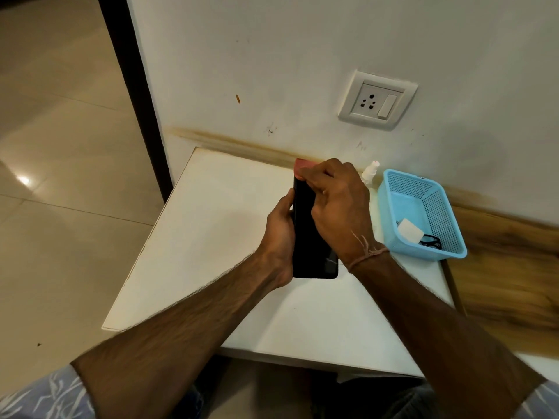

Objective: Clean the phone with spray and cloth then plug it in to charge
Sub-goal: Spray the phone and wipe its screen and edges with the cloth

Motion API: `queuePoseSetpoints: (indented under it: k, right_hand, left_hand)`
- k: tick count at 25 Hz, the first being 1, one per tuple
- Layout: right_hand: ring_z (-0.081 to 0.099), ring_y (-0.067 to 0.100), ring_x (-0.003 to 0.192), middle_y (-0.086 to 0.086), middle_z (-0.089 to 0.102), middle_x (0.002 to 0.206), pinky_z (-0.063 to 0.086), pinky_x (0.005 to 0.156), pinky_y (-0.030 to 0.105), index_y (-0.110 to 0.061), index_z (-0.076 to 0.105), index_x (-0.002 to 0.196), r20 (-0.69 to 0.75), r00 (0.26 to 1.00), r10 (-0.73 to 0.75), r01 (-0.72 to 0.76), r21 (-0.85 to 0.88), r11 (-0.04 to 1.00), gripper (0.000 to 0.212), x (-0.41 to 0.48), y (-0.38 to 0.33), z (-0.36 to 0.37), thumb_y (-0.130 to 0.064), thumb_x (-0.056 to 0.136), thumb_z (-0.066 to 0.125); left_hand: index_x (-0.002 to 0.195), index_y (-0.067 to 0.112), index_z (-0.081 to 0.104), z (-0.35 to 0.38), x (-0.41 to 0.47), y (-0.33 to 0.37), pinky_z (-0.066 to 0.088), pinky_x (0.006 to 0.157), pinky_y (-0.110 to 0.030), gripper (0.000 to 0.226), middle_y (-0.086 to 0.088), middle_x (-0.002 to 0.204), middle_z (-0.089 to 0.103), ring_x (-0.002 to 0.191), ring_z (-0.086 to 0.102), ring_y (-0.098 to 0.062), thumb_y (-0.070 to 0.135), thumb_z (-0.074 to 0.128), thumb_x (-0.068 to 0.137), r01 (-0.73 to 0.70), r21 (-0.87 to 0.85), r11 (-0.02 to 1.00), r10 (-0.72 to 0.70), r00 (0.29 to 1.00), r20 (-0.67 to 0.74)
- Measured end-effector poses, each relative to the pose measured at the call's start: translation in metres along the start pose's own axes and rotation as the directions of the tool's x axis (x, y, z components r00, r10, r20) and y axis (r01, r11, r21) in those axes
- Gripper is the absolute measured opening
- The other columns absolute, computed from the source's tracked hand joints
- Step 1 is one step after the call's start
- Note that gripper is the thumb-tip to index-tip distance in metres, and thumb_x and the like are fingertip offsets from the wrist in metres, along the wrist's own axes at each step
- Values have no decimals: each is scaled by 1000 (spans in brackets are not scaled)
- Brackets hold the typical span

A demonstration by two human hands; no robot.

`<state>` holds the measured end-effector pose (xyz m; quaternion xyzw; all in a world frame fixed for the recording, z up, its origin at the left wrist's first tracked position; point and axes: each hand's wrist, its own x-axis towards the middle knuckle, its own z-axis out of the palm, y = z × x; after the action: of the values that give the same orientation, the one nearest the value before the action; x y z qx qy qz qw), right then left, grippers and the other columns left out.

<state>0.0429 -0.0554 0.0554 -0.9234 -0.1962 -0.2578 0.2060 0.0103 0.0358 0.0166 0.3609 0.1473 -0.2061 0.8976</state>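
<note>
Midway, your left hand (279, 234) grips the phone (305, 237), right hand (335, 207) pinching a pink cloth (302, 169) onto it; charger (408, 231) right of it lies unplugged.

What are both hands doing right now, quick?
Left hand: holds the black phone by its edge.
Right hand: holds a pink cloth against the phone's top.
</note>
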Motion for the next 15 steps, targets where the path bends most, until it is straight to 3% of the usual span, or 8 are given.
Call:
queuePoseSetpoints:
  k: [4,7,9,12,15]
  right_hand:
    - [58,29,89,9,67,98,43,79,27,-12,74,109,-23,997,69,-70,-64,995,35,-9,30,-11,7,82,61]
    - [59,30,87,9,68,97,44,78,27,-11,74,108,-39,992,121,-123,-72,990,32,-4,30,-5,5,82,64]
    - [58,29,88,8,67,96,50,77,32,-12,73,108,-30,997,75,-76,-40,996,30,0,17,0,3,84,62]
    - [57,25,90,5,65,95,51,75,30,-13,74,105,17,999,-33,33,-19,999,29,-10,-5,1,1,82,63]
    - [56,24,87,6,65,95,53,74,32,-13,72,107,42,993,-107,107,3,994,33,-37,-9,-3,5,81,61]
  left_hand:
    - [109,13,72,4,-1,0,55,81,-50,63,-17,96,74,81,68,-36,62,32,101,47,30,998,-48,998,27]
    - [99,14,74,4,0,0,59,69,-40,62,-13,85,76,71,71,-30,60,33,101,47,28,999,-47,999,7]
    - [95,15,75,2,2,-1,60,62,-33,58,-10,83,77,68,73,-26,57,36,102,25,20,999,-25,1000,-7]
    - [104,14,76,-1,-2,3,56,83,-39,54,-12,100,76,90,73,-30,57,44,98,54,-12,998,-54,998,-9]
    - [103,13,76,-6,-2,10,57,75,-36,55,-10,92,75,79,73,-26,57,44,95,79,-8,997,-79,997,-12]
